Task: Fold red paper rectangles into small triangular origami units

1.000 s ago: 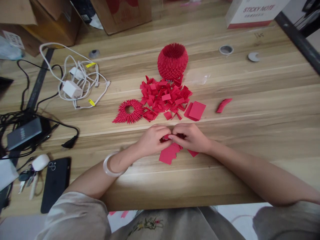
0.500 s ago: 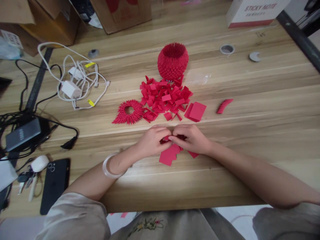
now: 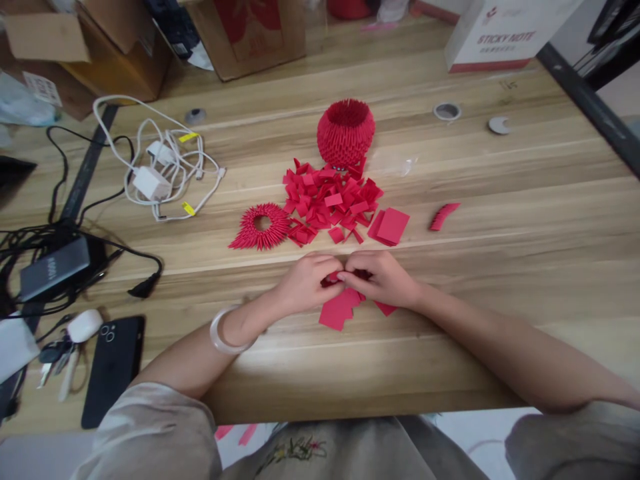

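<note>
My left hand (image 3: 305, 283) and my right hand (image 3: 383, 278) meet fingertip to fingertip over the wooden table (image 3: 500, 220), both pinched on one small red paper piece (image 3: 333, 279). Flat red paper slips (image 3: 340, 308) lie under and just in front of my hands. Beyond them sits a pile of folded red paper pieces (image 3: 330, 200), a small stack of red sheets (image 3: 391, 225), a spiky red paper ring (image 3: 261, 227) to the left and a round red paper vase (image 3: 345, 132) behind the pile. A short row of joined red pieces (image 3: 443, 216) lies to the right.
White charger and cables (image 3: 160, 170), black cables and a power bank (image 3: 53, 267), a black phone (image 3: 114, 370) and keys (image 3: 63, 350) fill the left side. Cardboard boxes (image 3: 100, 47) and a sticky-note box (image 3: 500, 37) line the far edge. A tape ring (image 3: 447, 111) lies far right.
My hands have stayed together on the red piece. The view has tilted slightly, so everything on the table sits a little lower in the picture.
</note>
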Tool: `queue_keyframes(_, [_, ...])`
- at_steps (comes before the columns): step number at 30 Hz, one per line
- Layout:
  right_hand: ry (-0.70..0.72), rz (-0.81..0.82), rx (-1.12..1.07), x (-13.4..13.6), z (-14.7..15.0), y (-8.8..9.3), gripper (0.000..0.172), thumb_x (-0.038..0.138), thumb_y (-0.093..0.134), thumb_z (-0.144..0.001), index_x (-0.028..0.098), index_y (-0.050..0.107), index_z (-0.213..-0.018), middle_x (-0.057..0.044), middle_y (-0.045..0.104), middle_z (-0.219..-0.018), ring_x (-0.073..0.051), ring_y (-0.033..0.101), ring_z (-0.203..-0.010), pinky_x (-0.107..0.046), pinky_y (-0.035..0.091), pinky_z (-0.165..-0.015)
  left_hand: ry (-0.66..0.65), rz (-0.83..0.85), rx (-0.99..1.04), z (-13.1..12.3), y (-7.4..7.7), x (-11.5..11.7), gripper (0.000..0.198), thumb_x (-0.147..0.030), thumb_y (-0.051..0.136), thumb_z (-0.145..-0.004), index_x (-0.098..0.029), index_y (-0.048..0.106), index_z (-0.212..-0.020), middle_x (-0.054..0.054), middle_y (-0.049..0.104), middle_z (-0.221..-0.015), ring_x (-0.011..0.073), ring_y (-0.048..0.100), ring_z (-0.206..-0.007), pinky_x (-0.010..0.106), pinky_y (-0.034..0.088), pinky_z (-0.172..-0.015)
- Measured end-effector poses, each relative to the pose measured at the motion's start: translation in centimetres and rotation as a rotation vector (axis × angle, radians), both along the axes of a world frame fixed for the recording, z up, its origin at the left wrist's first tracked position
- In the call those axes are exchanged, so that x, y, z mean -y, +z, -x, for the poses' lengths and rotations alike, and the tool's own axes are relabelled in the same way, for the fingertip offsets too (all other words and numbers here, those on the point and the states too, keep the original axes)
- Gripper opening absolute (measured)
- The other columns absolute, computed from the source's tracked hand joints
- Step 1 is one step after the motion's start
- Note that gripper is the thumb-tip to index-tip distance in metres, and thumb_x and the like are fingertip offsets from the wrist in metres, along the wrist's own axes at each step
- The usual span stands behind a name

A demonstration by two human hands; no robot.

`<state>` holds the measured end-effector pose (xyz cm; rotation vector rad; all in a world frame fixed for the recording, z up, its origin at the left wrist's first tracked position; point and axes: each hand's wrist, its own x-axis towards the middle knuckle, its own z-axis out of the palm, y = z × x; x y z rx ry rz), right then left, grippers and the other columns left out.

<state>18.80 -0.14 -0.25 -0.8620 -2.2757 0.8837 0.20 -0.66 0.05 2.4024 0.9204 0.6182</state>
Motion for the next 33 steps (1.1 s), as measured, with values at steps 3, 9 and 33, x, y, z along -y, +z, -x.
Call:
queue_keyframes(3, [-0.004, -0.005, -0.003, 0.01, 0.03, 0.02, 0.034, 0.024, 0.049, -0.087, 0.017, 0.038, -0.056, 0.004, 0.037, -0.053, -0.008, 0.035, -0.052, -0.020, 0.029, -0.053, 0.003, -0.006, 0.003, 0.02, 0.00, -0.03, 0.018, -0.022, 0.050, -0.080, -0.017, 0.043, -0.063, -0.002, 0.047, -0.060, 0.0111, 0.045, -0.058, 0.022, 0.037, -0.059])
queue_keyframes(9, [-0.009, -0.008, -0.008, 0.01, 0.07, -0.01, 0.034, 0.024, 0.050, -0.087, 0.016, 0.037, -0.056, 0.004, 0.036, -0.052, -0.007, 0.034, -0.051, -0.020, 0.028, -0.053, 0.004, 0.008, -0.016, -0.01, 0.06, -0.02, 0.018, -0.022, 0.049, -0.080, -0.017, 0.044, -0.064, -0.002, 0.047, -0.060, 0.0112, 0.046, -0.059, 0.023, 0.038, -0.059])
queue_keyframes(33, [-0.007, -0.022, -0.016, -0.04, 0.02, 0.17, 0.033, 0.024, 0.050, -0.087, 0.016, 0.039, -0.056, 0.004, 0.038, -0.052, -0.007, 0.034, -0.051, -0.020, 0.029, -0.052, 0.002, 0.048, -0.014, -0.02, -0.05, -0.08, 0.021, -0.022, 0.051, -0.080, -0.017, 0.042, -0.063, -0.003, 0.045, -0.059, 0.0112, 0.045, -0.059, 0.022, 0.037, -0.058])
